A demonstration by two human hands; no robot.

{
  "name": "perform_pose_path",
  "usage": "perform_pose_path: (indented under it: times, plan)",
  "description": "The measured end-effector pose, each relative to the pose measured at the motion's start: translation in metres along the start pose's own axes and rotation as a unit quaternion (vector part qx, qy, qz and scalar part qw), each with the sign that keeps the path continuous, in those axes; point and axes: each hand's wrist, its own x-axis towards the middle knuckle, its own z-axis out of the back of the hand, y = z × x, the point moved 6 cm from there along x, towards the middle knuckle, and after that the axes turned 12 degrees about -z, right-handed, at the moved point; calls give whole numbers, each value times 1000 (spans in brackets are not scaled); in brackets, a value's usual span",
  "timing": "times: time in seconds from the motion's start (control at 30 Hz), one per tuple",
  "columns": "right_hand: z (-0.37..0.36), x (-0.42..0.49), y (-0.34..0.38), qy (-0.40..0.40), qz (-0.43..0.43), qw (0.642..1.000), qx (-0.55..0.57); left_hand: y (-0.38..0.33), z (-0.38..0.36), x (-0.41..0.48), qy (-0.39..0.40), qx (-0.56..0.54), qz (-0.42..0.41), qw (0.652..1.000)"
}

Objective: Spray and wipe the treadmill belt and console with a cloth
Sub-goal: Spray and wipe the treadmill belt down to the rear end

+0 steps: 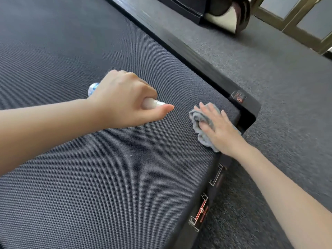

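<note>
Head view looks down on the dark, finely textured treadmill belt, which fills the left and middle of the frame. The left grip hovers above the belt's middle, fingers curled tight round a small spray bottle. The bottle's white, blue-patterned end sticks out behind the knuckles, and its pale other end shows between the curled fingers and the thumb, which lies straight along it, pointing right. Whether that end touches the belt cannot be told. To the right, well apart from the bottle, the right grip lies flat with its fingers straight and slightly spread, pressing down on a crumpled grey cloth. The cloth sits on the belt near its right edge, just beside the end of the black side rail, and bunches out past the fingertips and below the palm. The right forearm crosses the treadmill's black rear edge, where warning labels in white and red show on the end cap. Another small label sits on the rail's end near the cloth. Dark speckled carpet floor spreads to the right of the treadmill. At the top, the base of another machine stands on the carpet, with a gold-coloured door frame beside it.
</note>
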Motion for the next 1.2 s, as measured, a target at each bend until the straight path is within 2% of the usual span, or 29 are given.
perform_pose_path:
  times: [0.2, 0.5, 0.63, 0.8, 0.93, 1.03, 1.2]
  plan:
    - [17, 39, -55, -61, -99, 993, 38, -1, 2, 0, -6, -4, -4, 1000]
    - [16, 34, -49, -65, -127, 988, 59, 7, 22, -11, 3, -4, 12, 1000]
    - [5, -6, -19, -55, -89, 989, 104, 3, 33, -12, 3, -4, 9, 1000]
    - [-11, -59, 22, -46, -27, 993, 108, -11, 52, -9, -4, -15, 0, 1000]
    - [-9, -92, 60, -25, -14, 989, 148, -20, 65, -7, -3, -19, 5, 1000]
    - [-17, -120, 92, 11, 4, 991, 132, -23, 72, -7, -3, -14, 11, 1000]
    - [-49, -183, 158, 79, 132, 985, 75, -28, 83, -6, -11, -14, 12, 1000]
